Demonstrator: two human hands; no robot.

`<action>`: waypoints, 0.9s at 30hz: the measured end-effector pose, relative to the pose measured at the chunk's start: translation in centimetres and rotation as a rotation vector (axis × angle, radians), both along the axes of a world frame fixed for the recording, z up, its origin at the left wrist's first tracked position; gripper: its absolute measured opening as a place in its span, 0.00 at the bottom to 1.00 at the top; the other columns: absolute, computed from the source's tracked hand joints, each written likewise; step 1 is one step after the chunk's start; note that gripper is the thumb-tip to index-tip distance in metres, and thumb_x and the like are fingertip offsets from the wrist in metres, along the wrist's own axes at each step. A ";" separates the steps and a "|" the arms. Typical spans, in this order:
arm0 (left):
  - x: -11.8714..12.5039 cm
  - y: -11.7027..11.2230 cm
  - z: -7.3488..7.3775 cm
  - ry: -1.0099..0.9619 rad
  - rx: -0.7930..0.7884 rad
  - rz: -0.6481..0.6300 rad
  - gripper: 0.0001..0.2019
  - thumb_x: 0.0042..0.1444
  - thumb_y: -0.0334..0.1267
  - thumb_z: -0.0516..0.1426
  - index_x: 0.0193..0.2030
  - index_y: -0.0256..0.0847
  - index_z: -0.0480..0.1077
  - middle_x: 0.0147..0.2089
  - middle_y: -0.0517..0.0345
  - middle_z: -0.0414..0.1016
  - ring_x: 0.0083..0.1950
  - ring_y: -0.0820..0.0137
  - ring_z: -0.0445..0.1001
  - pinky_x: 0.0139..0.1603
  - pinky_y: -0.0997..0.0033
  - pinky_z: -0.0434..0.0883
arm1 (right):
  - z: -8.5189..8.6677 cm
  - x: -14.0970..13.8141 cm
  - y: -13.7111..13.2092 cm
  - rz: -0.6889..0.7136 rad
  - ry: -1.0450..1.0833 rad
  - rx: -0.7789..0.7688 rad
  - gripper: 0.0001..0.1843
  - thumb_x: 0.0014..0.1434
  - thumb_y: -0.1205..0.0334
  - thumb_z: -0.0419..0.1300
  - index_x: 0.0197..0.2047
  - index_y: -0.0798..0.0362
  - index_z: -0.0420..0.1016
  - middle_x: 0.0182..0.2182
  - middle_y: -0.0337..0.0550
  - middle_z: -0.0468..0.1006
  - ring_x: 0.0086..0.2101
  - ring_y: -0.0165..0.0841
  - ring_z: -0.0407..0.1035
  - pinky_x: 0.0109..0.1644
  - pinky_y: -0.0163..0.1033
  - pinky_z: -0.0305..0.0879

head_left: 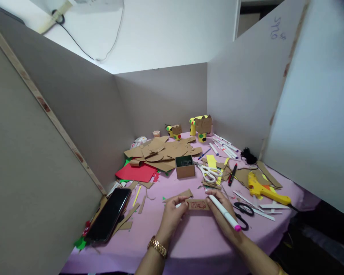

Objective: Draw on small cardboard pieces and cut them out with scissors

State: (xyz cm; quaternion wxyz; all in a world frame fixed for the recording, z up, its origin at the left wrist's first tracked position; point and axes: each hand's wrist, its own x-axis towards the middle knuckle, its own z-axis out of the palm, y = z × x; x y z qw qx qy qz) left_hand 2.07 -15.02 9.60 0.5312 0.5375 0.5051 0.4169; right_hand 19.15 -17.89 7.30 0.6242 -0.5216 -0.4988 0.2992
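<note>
My left hand (172,214), with a gold watch on the wrist, pinches the left end of a small brown cardboard strip (197,205) that carries red marks. My right hand (222,214) steadies the strip's right end and holds a white marker with a pink cap (225,213), its tip pointing toward the strip. Both hands rest low over the pink table cover (195,240) near its front edge.
A black phone (109,214) lies at the left. Red paper (136,172), a heap of cardboard scraps (160,152) and a small open box (185,166) sit behind. White scissors (209,172), black scissors (243,214), a yellow glue gun (263,189) and markers (223,147) lie at the right. Partition walls surround the table.
</note>
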 end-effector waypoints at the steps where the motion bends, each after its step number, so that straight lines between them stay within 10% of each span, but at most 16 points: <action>1: 0.0 0.0 -0.1 0.004 0.003 0.003 0.14 0.47 0.38 0.60 0.39 0.33 0.74 0.21 0.63 0.70 0.20 0.77 0.63 0.20 0.80 0.57 | 0.0 0.0 0.0 -0.001 -0.009 0.003 0.11 0.53 0.57 0.59 0.38 0.53 0.73 0.31 0.43 0.78 0.31 0.39 0.72 0.34 0.40 0.67; 27: -0.2 -0.4 0.1 0.004 0.012 -0.005 0.14 0.47 0.39 0.58 0.40 0.33 0.71 0.24 0.61 0.72 0.21 0.77 0.64 0.20 0.79 0.57 | 0.3 -0.1 -0.1 -0.001 -0.112 0.008 0.09 0.57 0.64 0.57 0.42 0.55 0.72 0.36 0.45 0.79 0.36 0.38 0.73 0.38 0.42 0.68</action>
